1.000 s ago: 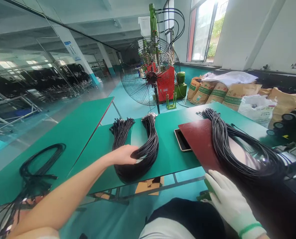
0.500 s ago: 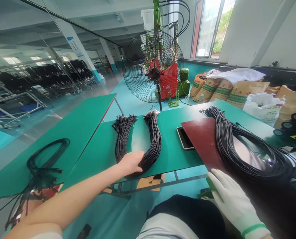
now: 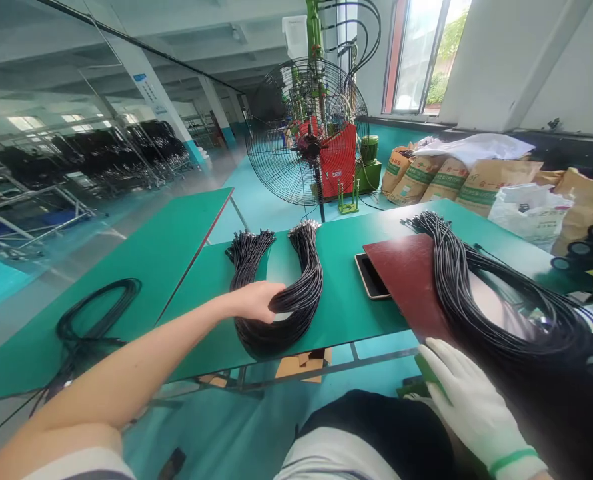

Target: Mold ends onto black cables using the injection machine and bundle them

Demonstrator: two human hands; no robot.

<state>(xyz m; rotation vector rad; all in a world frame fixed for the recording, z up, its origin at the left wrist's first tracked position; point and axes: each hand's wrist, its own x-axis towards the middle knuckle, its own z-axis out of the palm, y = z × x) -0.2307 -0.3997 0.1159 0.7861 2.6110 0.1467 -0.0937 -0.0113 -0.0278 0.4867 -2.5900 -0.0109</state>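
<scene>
My bare left hand [image 3: 254, 301] lies on a U-shaped bundle of black cables [image 3: 301, 300], fingers pointing right across the loop. The bundle's metal-tipped ends point away on the green workbench [image 3: 356, 307]. A larger bundle of black cables [image 3: 481, 300] drapes over a maroon board [image 3: 406, 280], just beyond my right hand [image 3: 469, 393]. That hand wears a white glove with a green wrist band. A green strip [image 3: 429, 373] sits against the glove's fingers, partly hidden. Whether my left hand grips the cables is hard to see.
A smartphone [image 3: 372, 277] lies partly under the maroon board. A loose black cable coil [image 3: 96, 320] lies on a second green table [image 3: 136, 247] to the left. Beyond stand a large fan [image 3: 306, 133], a red machine [image 3: 339, 160] and stacked sacks [image 3: 456, 180].
My left hand has moved up the bundle, farther from the bench's front edge, and the cable loop now shows below it. My right hand stays nearly still.
</scene>
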